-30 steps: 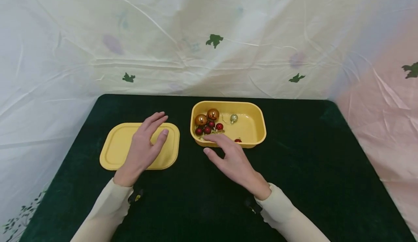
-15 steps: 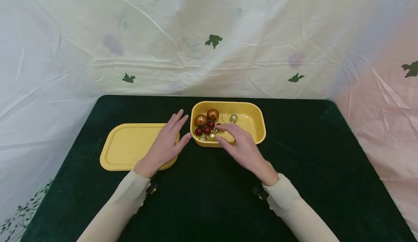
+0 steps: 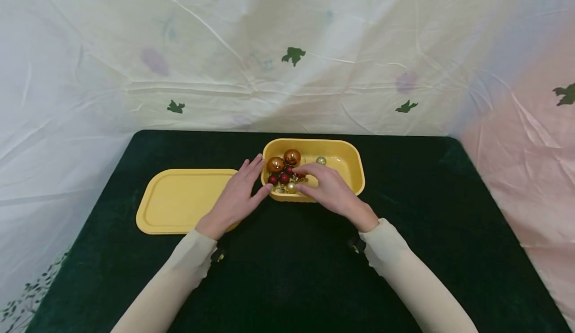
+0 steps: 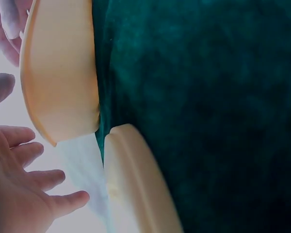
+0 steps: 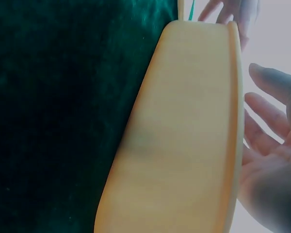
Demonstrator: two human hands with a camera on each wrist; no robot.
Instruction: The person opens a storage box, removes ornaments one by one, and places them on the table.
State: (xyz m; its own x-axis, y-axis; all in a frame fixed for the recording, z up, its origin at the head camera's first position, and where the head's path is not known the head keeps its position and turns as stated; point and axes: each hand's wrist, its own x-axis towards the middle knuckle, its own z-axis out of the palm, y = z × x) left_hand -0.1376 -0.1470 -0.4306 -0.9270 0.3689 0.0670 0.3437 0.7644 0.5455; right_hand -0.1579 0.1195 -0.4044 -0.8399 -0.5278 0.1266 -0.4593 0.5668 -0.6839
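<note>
A yellow box (image 3: 334,146) holds two copper baubles (image 3: 292,157), several small dark red baubles (image 3: 284,178), and pale gold ones (image 3: 291,187) near its front wall. A lone greenish-gold bauble (image 3: 321,160) lies toward its middle. My right hand (image 3: 330,188) reaches over the front rim, thumb and bent forefinger apart above the baubles; in the right wrist view its fingers (image 5: 266,111) hold nothing. My left hand (image 3: 235,195) is at the box's left end, fingers extended; in the left wrist view they (image 4: 47,178) stand apart from the wall. My right hand covers part of the contents.
A flat yellow lid (image 3: 179,200) lies left of the box, its right end partly under my left hand. Both are on a dark green cloth-covered table (image 3: 287,273). A pale patterned curtain (image 3: 215,58) hangs behind the table.
My left hand has moved right, from over the lid to the box's left end. The right hand has moved right and farther over the box. Box and lid have stayed in place.
</note>
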